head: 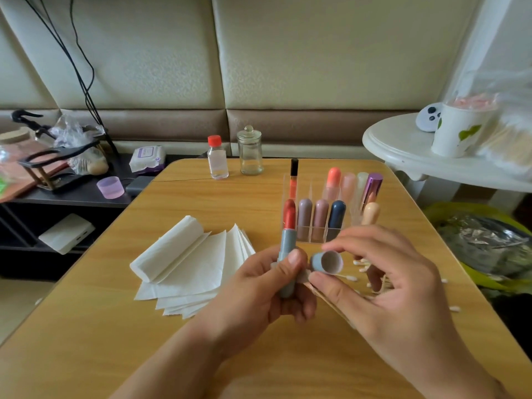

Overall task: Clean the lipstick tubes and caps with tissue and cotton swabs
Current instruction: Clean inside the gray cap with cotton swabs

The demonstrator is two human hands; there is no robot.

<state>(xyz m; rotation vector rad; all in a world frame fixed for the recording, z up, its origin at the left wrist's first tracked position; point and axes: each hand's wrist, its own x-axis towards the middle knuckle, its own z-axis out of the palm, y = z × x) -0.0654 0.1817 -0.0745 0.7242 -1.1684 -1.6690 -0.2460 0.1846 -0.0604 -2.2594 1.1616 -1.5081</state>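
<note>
The left hand (270, 286) grips a lipstick tube (288, 254) upright, fingers curled round its grey-blue barrel and the thumb pressed on the front; the orange-red stick stands out above the fingertips. Just right of that thumb, the right hand (383, 272) pinches the matching grey-blue cap (326, 262) between thumb and forefinger, its pale hollow mouth turned toward the camera. Cotton swabs (362, 264) lie on the table (115, 326) beneath the right fingers; tissues (190, 266) lie left of the left hand.
</note>
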